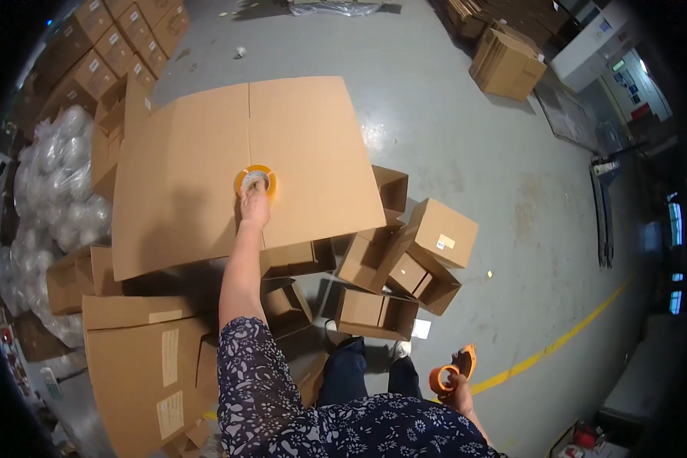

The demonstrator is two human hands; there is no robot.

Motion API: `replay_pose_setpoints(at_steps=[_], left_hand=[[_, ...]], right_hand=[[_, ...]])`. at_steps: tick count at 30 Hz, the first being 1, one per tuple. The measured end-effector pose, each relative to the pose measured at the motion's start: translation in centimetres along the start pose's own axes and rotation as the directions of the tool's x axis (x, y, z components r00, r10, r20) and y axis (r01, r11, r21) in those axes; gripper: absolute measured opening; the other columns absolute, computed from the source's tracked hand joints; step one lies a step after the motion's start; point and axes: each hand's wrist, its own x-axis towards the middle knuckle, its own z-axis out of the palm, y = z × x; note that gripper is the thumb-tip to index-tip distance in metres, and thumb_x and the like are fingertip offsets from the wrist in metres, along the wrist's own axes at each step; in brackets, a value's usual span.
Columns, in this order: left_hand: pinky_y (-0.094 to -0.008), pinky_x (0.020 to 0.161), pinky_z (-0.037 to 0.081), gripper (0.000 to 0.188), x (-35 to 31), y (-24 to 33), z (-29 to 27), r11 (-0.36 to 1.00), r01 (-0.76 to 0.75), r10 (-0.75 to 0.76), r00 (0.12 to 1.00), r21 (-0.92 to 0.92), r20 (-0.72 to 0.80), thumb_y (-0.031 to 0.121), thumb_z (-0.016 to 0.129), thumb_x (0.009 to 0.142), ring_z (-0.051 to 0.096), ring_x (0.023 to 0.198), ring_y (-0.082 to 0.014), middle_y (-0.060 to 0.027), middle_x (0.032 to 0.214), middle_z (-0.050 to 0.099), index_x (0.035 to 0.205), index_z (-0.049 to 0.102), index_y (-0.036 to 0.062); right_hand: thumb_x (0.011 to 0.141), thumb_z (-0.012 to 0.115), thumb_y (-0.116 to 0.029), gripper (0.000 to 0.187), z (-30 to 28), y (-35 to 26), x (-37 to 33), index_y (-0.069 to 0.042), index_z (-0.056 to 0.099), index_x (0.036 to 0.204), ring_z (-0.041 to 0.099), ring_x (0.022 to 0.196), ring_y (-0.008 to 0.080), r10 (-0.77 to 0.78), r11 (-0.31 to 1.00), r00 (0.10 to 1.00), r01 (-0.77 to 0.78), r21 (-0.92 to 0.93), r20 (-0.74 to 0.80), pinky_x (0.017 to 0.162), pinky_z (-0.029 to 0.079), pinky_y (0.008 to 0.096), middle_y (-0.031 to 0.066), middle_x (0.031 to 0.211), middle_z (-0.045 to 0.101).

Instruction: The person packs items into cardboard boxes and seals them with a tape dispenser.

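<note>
My left arm stretches over a large flat cardboard sheet [313, 130]. At the sheet's middle, my left hand [255, 206] is closed on a roll of yellow-orange packing tape [270, 176], with its fingers in the core. Down by my right side, my right hand [459, 395] is wrapped round an orange tape dispenser [469, 360]. An orange ring, apparently its tape roll [435, 379], shows beside those fingers. The sheet has a crease running through it, and its underside is hidden.
Several opened cardboard boxes [378, 311] lie by my feet, and a closed box [444, 233] rests among them. Bagged clear plastic items [61, 179] and stacked cartons [114, 49] stand at left. A large brown box [507, 62] and a pallet jack [603, 206] are at right.
</note>
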Motion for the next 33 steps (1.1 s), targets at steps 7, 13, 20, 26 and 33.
replay_pose_setpoints(at_steps=[7, 13, 20, 26, 33], left_hand=[[-0.0410, 0.101, 0.034, 0.040, -4.0, 8.5, -11.2, 0.790, 0.141, 0.129, 0.913, -0.596, 0.387, 0.008, 0.056, 0.080, 0.057, 0.106, -0.0292, -0.0174, 0.108, 0.062, 0.120, 0.055, 0.0074], [-0.0406, 0.100, 0.034, 0.038, -13.4, 18.5, -21.8, 0.672, -0.387, 0.700, 0.610, -0.631, 0.371, 0.018, 0.052, 0.083, 0.052, 0.109, -0.0305, -0.0134, 0.112, 0.060, 0.120, 0.054, 0.0071], [-0.0391, 0.090, 0.041, 0.051, -19.1, 28.3, -28.3, 0.456, -0.153, 0.782, 0.538, -0.877, 0.313, 0.016, 0.054, 0.083, 0.054, 0.098, -0.0292, -0.0193, 0.102, 0.058, 0.129, 0.035, 0.0020], [-0.0302, 0.091, 0.042, 0.063, -22.1, 33.8, -30.2, 0.345, -0.274, 0.610, 0.792, -0.897, -0.007, 0.005, 0.066, 0.079, 0.053, 0.108, -0.0166, -0.0077, 0.111, 0.057, 0.133, 0.036, 0.0023], [-0.0258, 0.092, 0.041, 0.045, -30.4, 37.7, -26.1, -0.085, 0.057, 0.233, 0.972, -0.995, 0.035, 0.008, 0.057, 0.084, 0.052, 0.107, -0.0132, -0.0076, 0.116, 0.057, 0.127, 0.047, 0.0006]], right_hand=[[0.088, 0.055, -0.040, 0.043, 4.4, -5.4, -1.1, -0.008, 0.053, 0.116, 0.061, 0.091, 0.0198, -0.137, 0.990, 0.931, 0.120, 0.070, 0.337, 0.075, 0.051, 0.0367, 0.0060, 0.103, 0.061], [0.091, 0.044, -0.043, 0.056, 13.3, -14.4, -2.1, -0.001, 0.042, 0.129, 0.055, 0.109, 0.0239, -0.303, 0.941, 0.638, 0.317, 0.118, 0.708, 0.089, 0.047, 0.0364, 0.0127, 0.126, 0.050], [0.094, 0.038, -0.039, 0.050, 12.9, -15.7, -6.2, 0.002, 0.047, 0.122, 0.061, 0.098, 0.0250, -0.290, 0.935, 0.459, 0.325, 0.145, 0.840, 0.083, 0.051, 0.0364, 0.0145, 0.113, 0.059], [0.094, 0.038, -0.034, 0.043, 4.8, -14.4, -6.0, 0.000, 0.051, 0.118, 0.060, 0.101, 0.0242, -0.522, 0.851, 0.443, 0.216, 0.478, 0.729, 0.085, 0.049, 0.0363, 0.0128, 0.113, 0.059], [0.094, 0.036, -0.035, 0.043, -3.6, -15.9, -5.9, -0.003, 0.049, 0.120, 0.060, 0.098, 0.0223, -0.716, 0.695, 0.362, 0.287, 0.659, 0.597, 0.082, 0.049, 0.0357, 0.0111, 0.111, 0.059]])
